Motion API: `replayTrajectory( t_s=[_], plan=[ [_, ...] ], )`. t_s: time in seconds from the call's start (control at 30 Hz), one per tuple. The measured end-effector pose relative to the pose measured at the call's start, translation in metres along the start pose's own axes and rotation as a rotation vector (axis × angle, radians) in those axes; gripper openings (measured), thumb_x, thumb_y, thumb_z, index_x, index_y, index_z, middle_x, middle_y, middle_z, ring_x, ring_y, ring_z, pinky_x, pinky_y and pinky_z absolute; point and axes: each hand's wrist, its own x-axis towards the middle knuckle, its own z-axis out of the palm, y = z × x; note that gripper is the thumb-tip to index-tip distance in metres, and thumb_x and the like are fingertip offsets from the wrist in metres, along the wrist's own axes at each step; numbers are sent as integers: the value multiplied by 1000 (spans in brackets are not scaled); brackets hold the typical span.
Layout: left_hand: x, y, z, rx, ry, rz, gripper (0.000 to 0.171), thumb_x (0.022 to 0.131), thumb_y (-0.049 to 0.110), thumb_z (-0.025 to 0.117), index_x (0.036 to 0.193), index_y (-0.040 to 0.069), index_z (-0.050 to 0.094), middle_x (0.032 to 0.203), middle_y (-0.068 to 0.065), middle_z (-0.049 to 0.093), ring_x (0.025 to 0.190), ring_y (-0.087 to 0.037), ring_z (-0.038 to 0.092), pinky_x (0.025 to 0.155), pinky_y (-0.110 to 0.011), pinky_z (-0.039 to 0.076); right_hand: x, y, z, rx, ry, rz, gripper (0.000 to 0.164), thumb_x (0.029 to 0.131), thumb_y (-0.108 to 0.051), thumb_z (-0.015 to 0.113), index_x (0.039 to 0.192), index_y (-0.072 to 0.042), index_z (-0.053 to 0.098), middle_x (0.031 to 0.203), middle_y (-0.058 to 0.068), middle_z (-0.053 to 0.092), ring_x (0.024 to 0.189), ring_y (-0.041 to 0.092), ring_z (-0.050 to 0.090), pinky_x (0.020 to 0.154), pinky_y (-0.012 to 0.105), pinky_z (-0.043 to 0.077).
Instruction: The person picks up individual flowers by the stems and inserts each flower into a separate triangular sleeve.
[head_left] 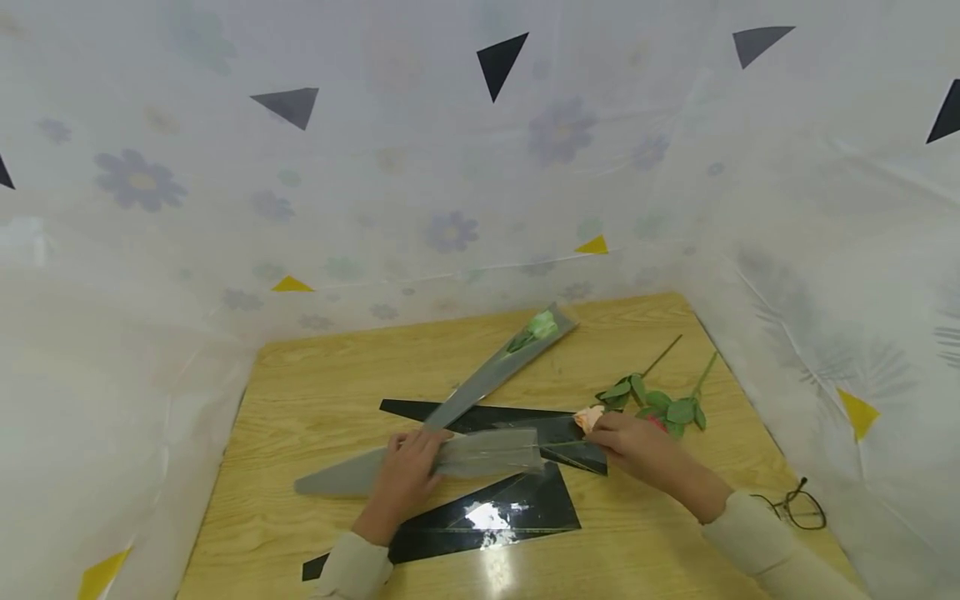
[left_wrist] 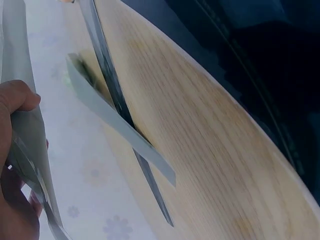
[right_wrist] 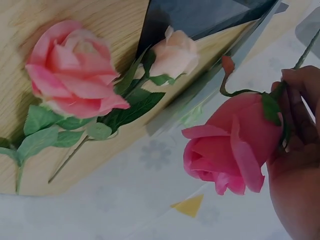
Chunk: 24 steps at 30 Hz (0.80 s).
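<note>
My left hand (head_left: pixel 408 471) grips a grey clear-fronted flower sleeve (left_wrist: pixel 22 125), thumb on one face and fingers behind. In the head view the sleeve's wide mouth faces right. My right hand (head_left: pixel 637 450) pinches the stem just below the bloom of a deep pink rose (right_wrist: pixel 227 142). That stem runs left from my fingers, its far end at the sleeve's mouth. A paler pink rose (right_wrist: pixel 77 70) and a peach rose (right_wrist: pixel 175 52) lie on the table close by, with green leaves. The head view hides most of the held bloom behind my right hand.
A filled grey sleeve (head_left: pixel 487 375) with a pale green-white rose (head_left: pixel 542 325) lies slanted at the back. One black sleeve (head_left: pixel 480 414) lies behind the held sleeve, another black sleeve (head_left: pixel 525 504) in front. Eyeglasses (head_left: pixel 802 507) are at the table's right edge. Patterned sheeting (head_left: pixel 450 192) surrounds the table.
</note>
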Motion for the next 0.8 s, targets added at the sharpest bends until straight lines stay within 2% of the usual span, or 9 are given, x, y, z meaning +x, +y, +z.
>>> replayTrajectory(
  t_s=[0.03,0.13,0.37,0.6,0.8],
  plan=[
    [1,2,0,4,-2,3,60,71,21,77,124,17,50,113,2,59,103,-17,53,85,-42,35,2,-2,1,1,1,-2,32,65,5,77,93,-7,71,87,-1,58,74,9,55,61,18,45],
    [3,6,-2,0,-9,8,60,71,21,78,124,18,50,114,2,59,103,-16,53,85,-42,35,6,-6,3,9,3,-12,34,64,5,78,94,-7,71,89,-1,59,76,10,56,62,18,46],
    [6,14,1,-16,-17,19,62,70,21,78,126,18,50,115,4,58,104,-15,52,86,-42,36,16,-16,4,42,-9,-2,29,68,1,77,95,-9,71,95,-1,62,86,12,59,69,24,49],
    [10,21,3,-49,-1,33,61,70,20,77,125,18,50,114,5,57,105,-14,52,87,-43,37,24,-23,8,89,22,3,27,70,-3,77,94,-15,72,93,-6,65,86,7,60,70,22,49],
    [13,27,7,-95,17,41,54,72,19,73,123,18,52,112,6,56,105,-13,50,84,-41,38,33,-28,12,37,36,-52,22,69,-7,78,87,-17,72,86,-11,66,82,6,60,79,32,47]
  ],
)
